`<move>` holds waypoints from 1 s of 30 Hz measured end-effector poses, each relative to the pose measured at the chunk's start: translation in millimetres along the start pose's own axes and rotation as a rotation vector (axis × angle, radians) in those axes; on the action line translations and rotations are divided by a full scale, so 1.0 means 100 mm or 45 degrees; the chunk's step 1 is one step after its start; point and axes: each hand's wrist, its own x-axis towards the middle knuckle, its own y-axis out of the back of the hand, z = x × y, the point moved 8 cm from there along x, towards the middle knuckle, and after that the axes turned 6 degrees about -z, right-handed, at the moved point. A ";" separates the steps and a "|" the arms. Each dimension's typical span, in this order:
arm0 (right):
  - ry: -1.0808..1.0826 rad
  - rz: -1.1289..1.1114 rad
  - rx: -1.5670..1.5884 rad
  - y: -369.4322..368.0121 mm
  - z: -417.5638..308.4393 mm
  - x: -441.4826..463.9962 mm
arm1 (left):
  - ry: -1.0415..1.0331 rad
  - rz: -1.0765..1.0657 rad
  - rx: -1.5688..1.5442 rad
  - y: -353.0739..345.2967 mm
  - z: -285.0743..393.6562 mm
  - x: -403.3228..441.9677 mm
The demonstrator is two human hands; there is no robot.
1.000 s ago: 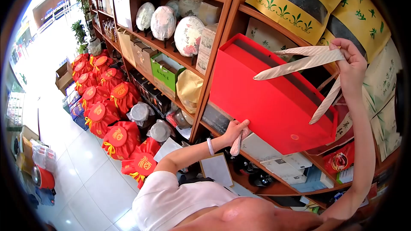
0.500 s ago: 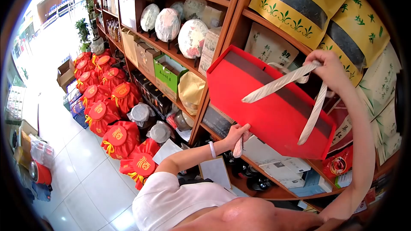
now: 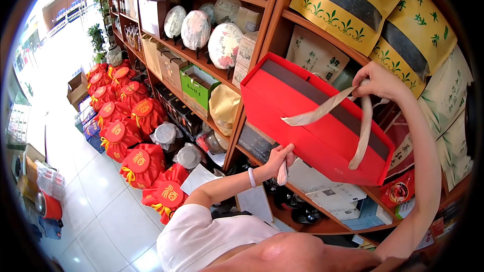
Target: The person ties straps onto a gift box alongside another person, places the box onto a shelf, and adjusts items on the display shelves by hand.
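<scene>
A red gift bag with a dark brown band and beige ribbon handles is tilted before the shelves. My right hand pinches the handles near their top, its fingers closed. By the bag's lower left edge, my left hand is closed on a small pale pink cloth. The thumb side of that hand is close to the bag; whether it touches is hard to tell. Most of the cloth is hidden in the fist.
Wooden shelves carry yellow tea pouches, round tea cakes on stands and a green box. Several red cloth-wrapped jars line the tiled floor. White boxes lie on a lower shelf beneath the bag.
The ribbon handles have gone slacker and bend more, and my right hand has shifted slightly left and down. The bag has moved very little; my left hand stays where it was.
</scene>
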 end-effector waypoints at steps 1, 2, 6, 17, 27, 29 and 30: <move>0.000 0.000 0.001 0.00 0.01 0.00 | 0.001 0.000 0.001 -0.01 0.00 0.00; -0.034 -0.063 -0.071 -0.03 0.02 -0.01 | 0.009 0.034 -0.021 0.00 -0.02 0.00; -0.192 -0.031 -0.085 0.05 0.09 0.01 | 0.034 0.158 -0.054 -0.04 0.02 -0.01; 0.497 0.728 -0.012 0.27 -0.76 -0.44 | 0.058 0.188 0.015 -0.15 0.11 0.03; 0.360 1.012 -0.084 -0.77 -0.19 -1.48 | 0.192 0.085 0.243 -0.28 0.23 0.13; -0.003 1.248 0.098 -1.03 0.49 -1.70 | 0.191 0.106 0.231 -0.28 0.24 0.18; -0.165 1.272 0.190 -1.23 0.80 -1.75 | 0.193 0.125 0.223 -0.28 0.23 0.20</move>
